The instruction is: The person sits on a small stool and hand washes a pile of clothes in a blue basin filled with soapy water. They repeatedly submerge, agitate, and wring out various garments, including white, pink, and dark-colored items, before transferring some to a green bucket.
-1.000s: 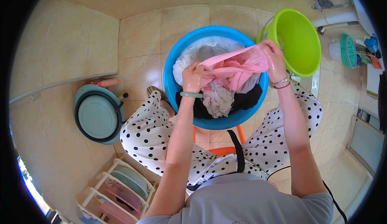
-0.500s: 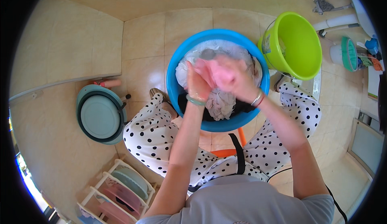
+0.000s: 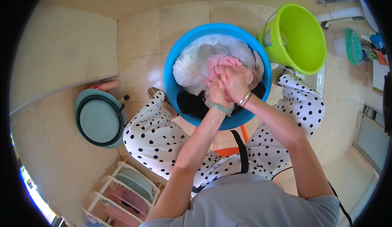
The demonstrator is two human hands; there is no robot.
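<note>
A wet pink cloth (image 3: 222, 60) is bunched between my two hands over a round blue basin (image 3: 171, 100). My left hand (image 3: 216, 90), with a green bangle at its wrist, is closed on the cloth's near left part. Pressed close against it, my right hand (image 3: 236, 82) grips the same cloth from the right. Around them in the basin lie white laundry (image 3: 190, 73) at the left, greyish sheer fabric (image 3: 241, 49) at the back and black fabric (image 3: 192, 106) at the front left. Suds show along the far side. My fingertips are partly hidden in the cloth.
A lime green bucket (image 3: 302, 39) stands right of the basin. A folding grey-green basin (image 3: 100, 118) leans at the left wall. A white rack (image 3: 108, 182) of several basins is at lower left. Orange stool parts (image 3: 226, 151) show between my legs.
My hands have come together and moved down toward the laundry with the pink cloth. The left hand, open and upright before, is now closed on it. The view has shifted slightly.
</note>
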